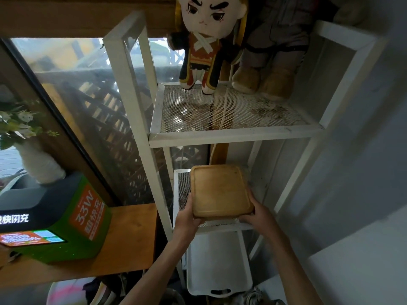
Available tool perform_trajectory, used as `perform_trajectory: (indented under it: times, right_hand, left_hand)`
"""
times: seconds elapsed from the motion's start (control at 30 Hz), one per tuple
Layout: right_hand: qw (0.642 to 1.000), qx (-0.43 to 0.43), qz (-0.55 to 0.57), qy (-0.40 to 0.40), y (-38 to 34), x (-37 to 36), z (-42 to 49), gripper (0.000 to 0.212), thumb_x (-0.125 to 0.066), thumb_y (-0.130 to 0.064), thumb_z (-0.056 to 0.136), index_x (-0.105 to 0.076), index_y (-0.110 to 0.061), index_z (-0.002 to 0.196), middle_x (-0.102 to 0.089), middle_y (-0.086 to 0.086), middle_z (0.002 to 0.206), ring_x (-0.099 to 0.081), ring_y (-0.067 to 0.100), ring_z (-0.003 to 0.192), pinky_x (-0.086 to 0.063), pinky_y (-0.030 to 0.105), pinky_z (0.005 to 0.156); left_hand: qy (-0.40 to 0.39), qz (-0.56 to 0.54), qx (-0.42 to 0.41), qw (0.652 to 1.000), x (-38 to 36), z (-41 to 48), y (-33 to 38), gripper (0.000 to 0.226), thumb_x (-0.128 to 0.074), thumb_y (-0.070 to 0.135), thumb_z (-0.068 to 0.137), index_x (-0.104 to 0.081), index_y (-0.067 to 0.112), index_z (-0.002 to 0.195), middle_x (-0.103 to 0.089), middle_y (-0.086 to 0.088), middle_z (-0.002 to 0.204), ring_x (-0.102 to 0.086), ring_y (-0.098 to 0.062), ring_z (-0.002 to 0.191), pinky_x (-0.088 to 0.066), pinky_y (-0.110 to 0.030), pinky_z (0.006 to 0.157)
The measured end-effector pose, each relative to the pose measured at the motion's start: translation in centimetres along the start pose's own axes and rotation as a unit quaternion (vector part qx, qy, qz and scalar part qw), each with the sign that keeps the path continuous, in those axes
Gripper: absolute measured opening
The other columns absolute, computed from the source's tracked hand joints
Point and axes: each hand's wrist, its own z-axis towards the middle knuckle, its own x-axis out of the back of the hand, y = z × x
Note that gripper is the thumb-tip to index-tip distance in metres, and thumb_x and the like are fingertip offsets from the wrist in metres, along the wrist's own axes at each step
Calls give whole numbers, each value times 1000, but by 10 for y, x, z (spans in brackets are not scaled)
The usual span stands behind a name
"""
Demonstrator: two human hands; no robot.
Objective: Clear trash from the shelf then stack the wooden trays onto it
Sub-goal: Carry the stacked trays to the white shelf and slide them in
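A rectangular wooden tray with rounded corners is held flat over the lower mesh shelf of a white metal rack. My left hand grips its near left corner and my right hand grips its near right corner. Whether the tray rests on the mesh or hovers just above it is unclear. The upper mesh shelf carries dirt and crumbs scattered across it.
Two plush dolls stand at the back of the upper shelf. A white plastic tray leans below the rack. To the left, a wooden counter holds a green box and a white vase with flowers.
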Motion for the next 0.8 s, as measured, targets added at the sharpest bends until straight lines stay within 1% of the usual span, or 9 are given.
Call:
perform_trajectory:
  times: [0.1, 0.17, 0.27, 0.37, 0.5, 0.57, 0.63, 0.7, 0.8]
  right_hand:
    - [1000, -8, 2, 12, 3, 3, 3, 107, -80, -17, 77, -9, -45, 152, -53, 7, 139, -49, 26, 129, -42, 40, 107]
    - [1000, -18, -3, 22, 2, 3, 3, 104, -80, -15, 77, -13, -42, 152, -55, 7, 136, -50, 26, 127, -42, 37, 105]
    - [999, -34, 0, 32, 2, 5, 3, 103, -80, -12, 76, -17, -39, 152, -56, 7, 138, -50, 25, 128, -40, 36, 108]
    - [999, -26, 21, 22, 2, 4, 1, 105, -80, -13, 76, -15, -42, 152, -53, 7, 140, -48, 26, 131, -40, 40, 110]
    - [993, -51, 100, -37, -1, 3, 1, 107, -81, -42, 74, -8, -49, 151, -38, -6, 143, -41, 23, 132, -37, 51, 111]
    - [990, -65, 118, -34, -10, 4, 2, 92, -70, -53, 80, -13, -44, 153, -41, -7, 138, -43, 23, 130, -37, 46, 108]
    - [989, -77, 128, 4, -24, 7, 8, 68, -55, -52, 92, -29, -34, 151, -48, -6, 137, -49, 23, 126, -41, 39, 99]
    - [989, -85, 105, 54, -34, 11, 18, 53, -50, -47, 97, -44, -24, 144, -54, -7, 128, -55, 21, 117, -44, 34, 93]
    - [993, -93, 38, 66, -42, 15, 37, 36, -54, -28, 95, -59, -17, 129, -65, 3, 122, -62, 23, 104, -51, 36, 89]
  left_hand:
    - [19, -65, -17, 998, 1, 2, -2, 64, -74, 6, 84, -44, 16, 140, -61, 8, 112, -63, -12, 107, -56, -14, 79]
    - [28, -76, -20, 997, 0, 2, 0, 51, -72, 2, 85, -55, 18, 129, -65, 7, 105, -66, -12, 101, -54, -10, 73]
    - [29, -84, -17, 996, -3, 2, -1, 48, -70, -1, 85, -57, 19, 128, -66, 4, 105, -66, -13, 101, -59, -19, 76]
    - [32, -85, -13, 996, -5, 0, 1, 46, -70, 0, 86, -56, 19, 126, -65, 7, 103, -65, -11, 98, -58, -19, 77]
    - [-11, -86, 43, 995, 0, 2, 6, 56, -64, 0, 88, -42, 15, 138, -59, 6, 111, -60, -11, 100, -53, -20, 80]
    - [-19, -138, 81, 987, 4, 5, 12, 78, -63, 8, 89, -20, 11, 154, -49, -1, 134, -53, -18, 118, -51, -33, 96]
    - [-5, -162, 101, 982, 5, 12, 22, 80, -56, 11, 93, -9, 12, 157, -40, -5, 138, -47, -20, 121, -48, -39, 99]
    - [9, -140, 127, 982, 5, 28, 28, 67, -52, 13, 95, -20, 12, 153, -47, -9, 138, -54, -23, 117, -53, -45, 97]
    - [30, -85, 171, 981, 0, 44, 34, 30, -53, 12, 93, -49, 11, 123, -61, -13, 117, -63, -26, 98, -58, -50, 88]
